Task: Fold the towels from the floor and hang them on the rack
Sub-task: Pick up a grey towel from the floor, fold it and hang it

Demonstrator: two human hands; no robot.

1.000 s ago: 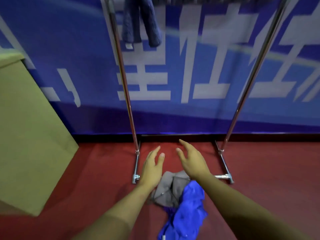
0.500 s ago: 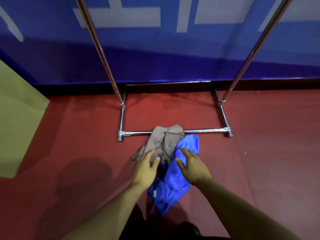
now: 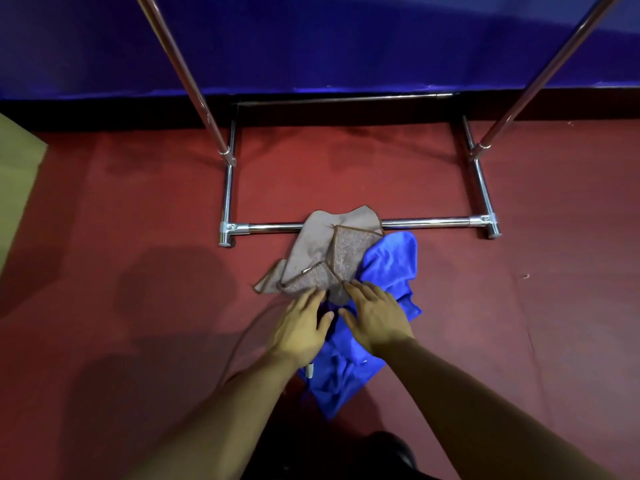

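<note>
Grey-brown cloth, a crumpled grey towel (image 3: 322,252), is seen lying on the red floor (image 3: 138,237), its far edge draped over the front base bar of the rack (image 3: 429,222). A blue towel (image 3: 391,261) is bunched just beside it on the right and runs nearer the camera, partly beneath the grey one. Both hands are laid side by side on the pile where the two towels meet: the left hand (image 3: 300,329) with fingers extended, their tips touching the near edge of the grey towel, and the right hand (image 3: 375,317) spread flat over the blue towel, fingertips at the grey one's edge. Nothing is seen to be gripped; the fingers are straight or relaxed. The thumbs lie near each other, not quite touching.

Around the pile, the rack's chrome base frame is set on the floor, with two slanted uprights rising from its side bars. Behind it, a blue banner (image 3: 311,39) is hung along the wall. A tan panel (image 3: 14,174) is cut off by the left edge. A small white tag (image 3: 310,370) shows under the left wrist.
</note>
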